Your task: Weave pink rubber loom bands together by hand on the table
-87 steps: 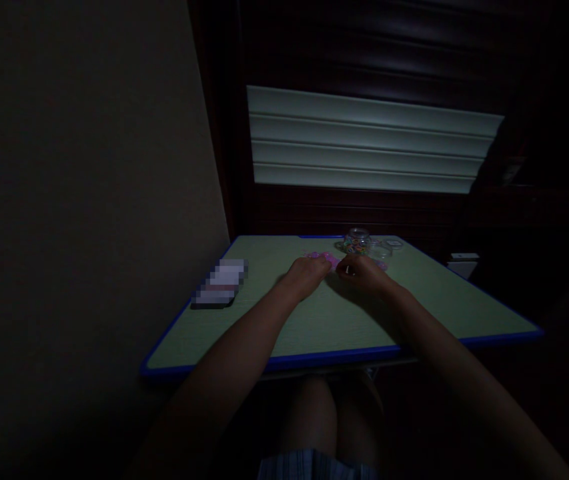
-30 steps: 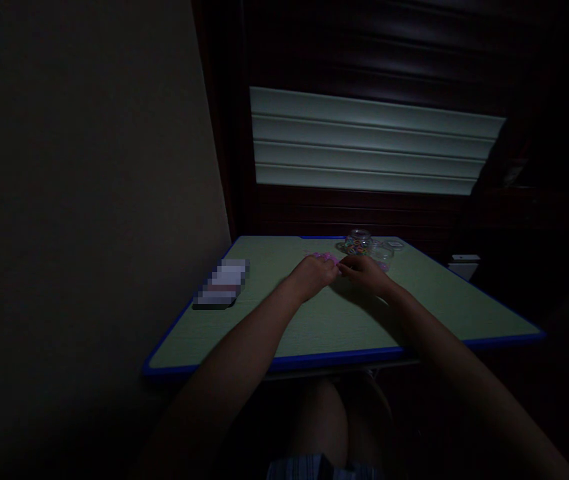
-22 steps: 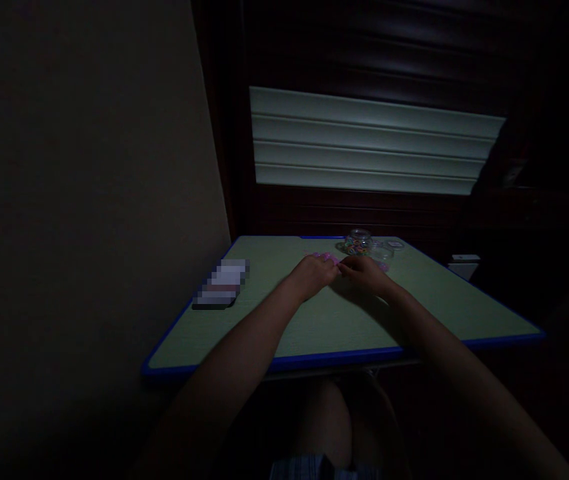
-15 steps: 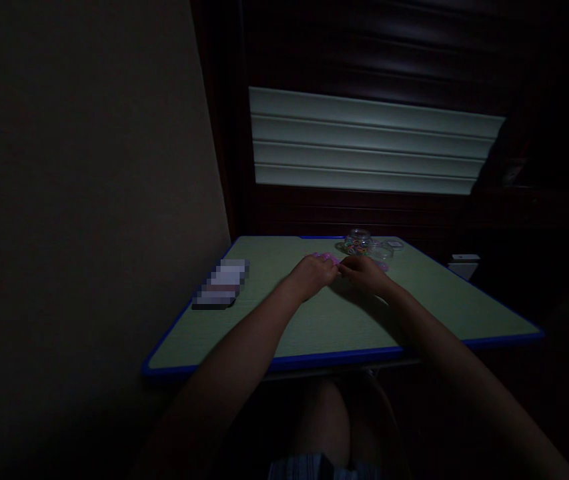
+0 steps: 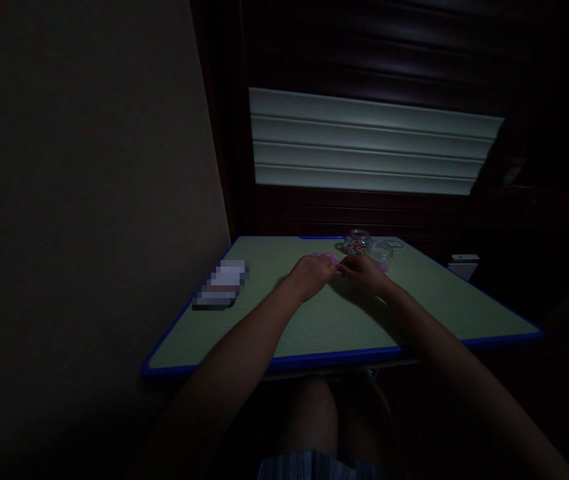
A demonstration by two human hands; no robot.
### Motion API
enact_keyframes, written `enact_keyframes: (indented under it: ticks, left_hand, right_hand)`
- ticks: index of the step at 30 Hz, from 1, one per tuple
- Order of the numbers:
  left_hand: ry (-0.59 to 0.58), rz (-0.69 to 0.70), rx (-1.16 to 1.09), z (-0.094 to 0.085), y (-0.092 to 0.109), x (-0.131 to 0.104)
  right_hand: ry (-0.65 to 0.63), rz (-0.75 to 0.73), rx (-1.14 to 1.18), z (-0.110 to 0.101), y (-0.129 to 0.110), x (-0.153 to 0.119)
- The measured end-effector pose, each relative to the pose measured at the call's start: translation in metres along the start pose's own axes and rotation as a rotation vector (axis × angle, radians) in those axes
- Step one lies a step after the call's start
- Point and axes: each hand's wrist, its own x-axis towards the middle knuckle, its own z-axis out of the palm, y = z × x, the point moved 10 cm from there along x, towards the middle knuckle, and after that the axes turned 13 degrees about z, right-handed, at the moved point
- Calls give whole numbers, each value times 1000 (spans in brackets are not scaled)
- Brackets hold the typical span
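Over the pale green table (image 5: 264,327), both of my hands meet near its middle. My left hand (image 5: 313,275) is closed around a small pink item (image 5: 325,257), part of which shows beyond the fingers. My right hand (image 5: 361,272) is pinched at the right end of the pink item, its fingertips touching or nearly touching my left hand. What lies between the right fingertips is too small and dark to make out. Just behind my right hand is a clear round container (image 5: 382,252) with something pink at its bottom.
A glass jar (image 5: 357,244) of small colourful pieces stands at the back, with a clear flat lid (image 5: 394,246) to its right. A blurred flat object (image 5: 221,285) lies near the left edge. The table has a blue rim, with a wall on the left.
My hands have stayed almost in place around the pink item. My legs below the table have shifted slightly left.
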Motion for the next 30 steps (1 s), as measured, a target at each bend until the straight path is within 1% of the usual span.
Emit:
enact_keyframes:
  ticks: [4,9,11,15,21,24,30]
  left_hand:
    - [3,-38,-30,-1,-3,-1]
    - [-38,-133,-60,0,-9,-5]
    - [-36,-162,-85,-1,-11,-7]
    - [7,-253,-204,1,-21,-11]
    - [104,-396,-480,16,-39,-18]
    - [161,-410,-577,19,-43,-18]
    - [256,-401,-774,24,-44,-17]
  right_hand:
    - [8,-5,-9,1,2,1]
    - [7,4,3,2,6,3]
    - [14,8,-6,1,6,3]
    - [9,-7,18,0,4,2]
    - [43,-13,42,-4,5,3]
    - [48,-20,42,-6,3,3]
    - [76,-48,40,-10,-1,2]
